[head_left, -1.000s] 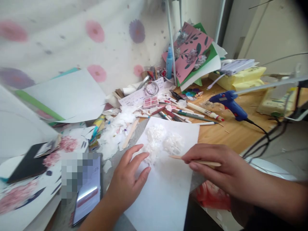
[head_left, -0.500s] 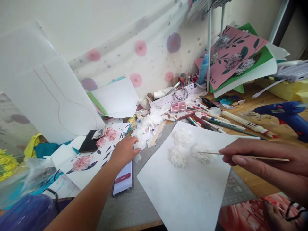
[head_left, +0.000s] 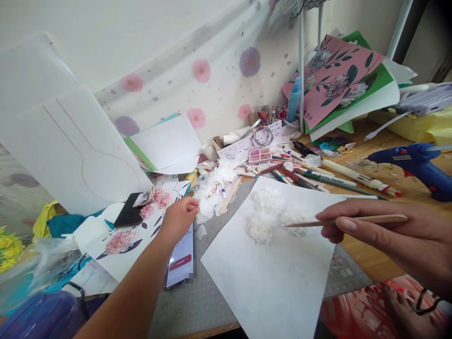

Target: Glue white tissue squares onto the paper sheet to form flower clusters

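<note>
My right hand (head_left: 381, 230) pinches a thin wooden craft stick (head_left: 367, 219) between thumb and fingers. The stick's tip is at the right-hand one of three fluffy white paper flowers (head_left: 262, 226) on a white sheet of paper (head_left: 268, 278). My left hand (head_left: 181, 214) is over the left side of the table, its fingers closed together beside a heap of torn white tissue paper (head_left: 222, 174). Whatever those fingers hold, if anything, is hidden. Below that wrist lies a phone (head_left: 180, 261) with a lit screen.
A second wooden stick (head_left: 230, 195) lies by the tissue heap. Pens and brushes (head_left: 310, 176) are scattered behind the sheet. At right rests a blue glue gun (head_left: 411, 160). A grey cutting mat (head_left: 197, 306) lies underneath. Flower pictures (head_left: 122, 240) lie at left.
My left hand's fingers have drawn together from a spread pose and shifted slightly left. In my right hand the craft stick has rolled, so its broad face now shows. The view has shifted slightly.
</note>
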{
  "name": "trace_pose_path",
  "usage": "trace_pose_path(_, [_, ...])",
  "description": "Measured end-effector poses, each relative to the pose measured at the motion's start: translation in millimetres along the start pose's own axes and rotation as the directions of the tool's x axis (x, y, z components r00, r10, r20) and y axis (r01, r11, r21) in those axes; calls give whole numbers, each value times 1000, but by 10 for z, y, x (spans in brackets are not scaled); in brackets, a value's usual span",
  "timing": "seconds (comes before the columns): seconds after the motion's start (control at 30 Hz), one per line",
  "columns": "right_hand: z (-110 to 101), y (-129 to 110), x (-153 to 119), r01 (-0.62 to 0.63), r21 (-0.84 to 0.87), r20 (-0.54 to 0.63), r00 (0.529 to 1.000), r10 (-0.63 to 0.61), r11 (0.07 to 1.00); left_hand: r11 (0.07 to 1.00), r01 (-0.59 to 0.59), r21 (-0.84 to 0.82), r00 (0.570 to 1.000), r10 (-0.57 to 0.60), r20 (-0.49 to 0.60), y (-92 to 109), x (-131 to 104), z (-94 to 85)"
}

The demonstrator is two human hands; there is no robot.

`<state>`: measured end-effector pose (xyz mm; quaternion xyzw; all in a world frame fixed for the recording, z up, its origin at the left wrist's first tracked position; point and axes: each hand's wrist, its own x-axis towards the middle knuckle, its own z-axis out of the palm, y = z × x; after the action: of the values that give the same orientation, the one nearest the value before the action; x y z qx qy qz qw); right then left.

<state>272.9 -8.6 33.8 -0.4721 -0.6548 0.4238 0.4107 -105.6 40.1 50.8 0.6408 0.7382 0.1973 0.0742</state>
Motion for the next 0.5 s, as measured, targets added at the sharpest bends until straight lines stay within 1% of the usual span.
trace_pose_path(0.1, [6,0,6,-21,40,13,1000,20,999,986,3,-169,999,3,38,102,-63,-21])
trace_pose_path(0.23, [44,-27,12,19,57,11,1000,-20,998,954,2,-299,996,26,89,207,-119,68])
trace_pose_path(0.37, [83,-73,11,41,52,20,999,-42,998,940,-8,-341,991,52,121,229,-124,157])
trace_pose_path(0.5, [84,-102,-4,19,37,25,1000,-20,999,945,-24,-325,994,56,89,276,-70,107])
